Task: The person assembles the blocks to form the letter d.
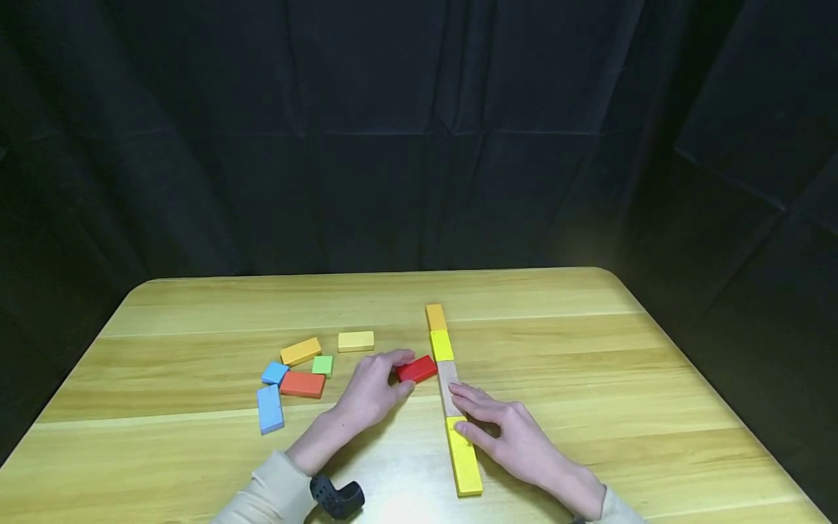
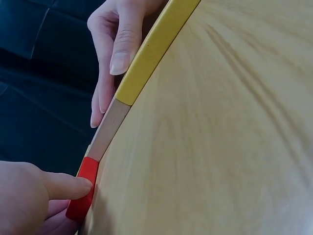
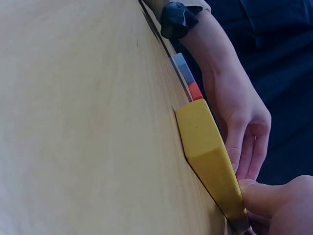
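Between the thumb and fingers of my left hand is a red block, pinched along its sides. Its far end lies right at the left side of a plain wood block, in a line of blocks running away from me. My right hand lies over that line from the right, fingers mostly straight. Its fingertips rest at the wood block and its thumb touches the long yellow block nearest me. Farther along the line come a short yellow block and an orange block.
Left of my left hand lie loose blocks: a pale yellow one, an orange one, a green one, a red-orange one, a small blue one and a longer blue one. Dark curtains hang behind the wooden table.
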Tool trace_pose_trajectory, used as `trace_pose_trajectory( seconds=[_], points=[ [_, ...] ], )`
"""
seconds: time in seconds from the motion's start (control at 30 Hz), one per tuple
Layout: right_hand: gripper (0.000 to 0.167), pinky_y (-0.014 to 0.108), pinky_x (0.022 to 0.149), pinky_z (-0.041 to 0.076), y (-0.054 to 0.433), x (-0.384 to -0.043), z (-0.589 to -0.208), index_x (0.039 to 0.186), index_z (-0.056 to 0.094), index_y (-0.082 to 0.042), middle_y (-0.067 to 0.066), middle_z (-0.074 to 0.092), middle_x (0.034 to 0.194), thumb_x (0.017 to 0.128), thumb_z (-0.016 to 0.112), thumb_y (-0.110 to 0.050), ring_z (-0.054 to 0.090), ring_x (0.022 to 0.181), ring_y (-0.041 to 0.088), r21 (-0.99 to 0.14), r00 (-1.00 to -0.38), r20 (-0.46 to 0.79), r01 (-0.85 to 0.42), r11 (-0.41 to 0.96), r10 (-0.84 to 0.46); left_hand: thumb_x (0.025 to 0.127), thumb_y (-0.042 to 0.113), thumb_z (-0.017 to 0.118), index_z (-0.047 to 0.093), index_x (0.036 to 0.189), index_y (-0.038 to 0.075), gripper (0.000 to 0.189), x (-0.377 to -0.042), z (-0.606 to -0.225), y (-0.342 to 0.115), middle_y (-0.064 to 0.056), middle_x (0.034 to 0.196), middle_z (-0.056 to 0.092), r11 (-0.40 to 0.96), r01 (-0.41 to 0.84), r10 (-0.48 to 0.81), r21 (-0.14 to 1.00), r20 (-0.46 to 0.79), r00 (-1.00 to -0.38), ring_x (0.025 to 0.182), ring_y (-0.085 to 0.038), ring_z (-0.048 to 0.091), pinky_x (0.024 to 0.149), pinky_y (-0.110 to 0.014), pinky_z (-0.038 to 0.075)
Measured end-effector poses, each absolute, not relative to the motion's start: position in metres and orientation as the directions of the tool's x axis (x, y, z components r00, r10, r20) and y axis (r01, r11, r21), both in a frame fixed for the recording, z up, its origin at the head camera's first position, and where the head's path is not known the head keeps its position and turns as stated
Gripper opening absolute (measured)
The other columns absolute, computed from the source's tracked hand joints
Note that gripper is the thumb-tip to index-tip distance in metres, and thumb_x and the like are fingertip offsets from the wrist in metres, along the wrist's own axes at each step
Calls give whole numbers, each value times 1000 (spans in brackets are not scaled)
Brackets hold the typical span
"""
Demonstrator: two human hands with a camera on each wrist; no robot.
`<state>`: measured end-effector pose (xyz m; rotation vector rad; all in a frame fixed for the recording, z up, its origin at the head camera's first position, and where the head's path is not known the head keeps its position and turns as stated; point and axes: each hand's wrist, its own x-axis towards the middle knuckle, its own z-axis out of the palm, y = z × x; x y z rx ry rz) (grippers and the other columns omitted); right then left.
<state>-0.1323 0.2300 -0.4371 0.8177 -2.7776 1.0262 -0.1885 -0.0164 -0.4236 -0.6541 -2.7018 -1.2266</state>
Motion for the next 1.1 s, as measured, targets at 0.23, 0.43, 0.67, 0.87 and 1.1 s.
trace_pose_trajectory(
  seconds=[0.23,0.43,0.67,0.87,1.1],
  points=[
    [48,48,107,45,230,-132,-438,136,62,-12,-8,52,147,97,62,-41,50,136,20,-575,-856,252,-508,641,-452,87,3,75,64,126,-3,41,-190,-425,-17,-13,114,73,574,432,345,695,273,-898,100,-22,69,87,-38,57],
    [48,47,107,45,231,-131,-438,136,62,-12,-9,53,147,97,63,-41,50,136,19,-570,-853,262,-514,641,-451,87,6,76,63,128,-2,43,-189,-425,-16,-13,116,73,563,428,343,707,271,-899,104,-23,68,90,-39,57],
    [49,48,107,45,231,-131,-437,136,62,-11,-8,53,147,97,62,-42,50,136,20,-571,-853,256,-513,641,-455,87,12,77,63,130,0,47,-187,-424,-20,-12,119,72,558,416,336,718,263,-904,106,-22,67,93,-40,55],
    [49,47,107,45,230,-131,-438,135,63,-10,-7,53,147,97,62,-42,50,135,20,-563,-855,255,-511,650,-451,90,14,74,65,127,0,41,-184,-425,-33,-11,118,72,555,397,280,731,286,-917,112,-25,67,97,-42,54],
    [49,47,107,45,230,-131,-439,135,63,-10,-7,54,147,97,63,-41,50,136,20,-560,-855,261,-513,651,-449,89,12,74,67,125,1,38,-180,-425,-44,-9,117,73,546,395,245,739,310,-918,111,-25,68,97,-41,55]
  ],
)
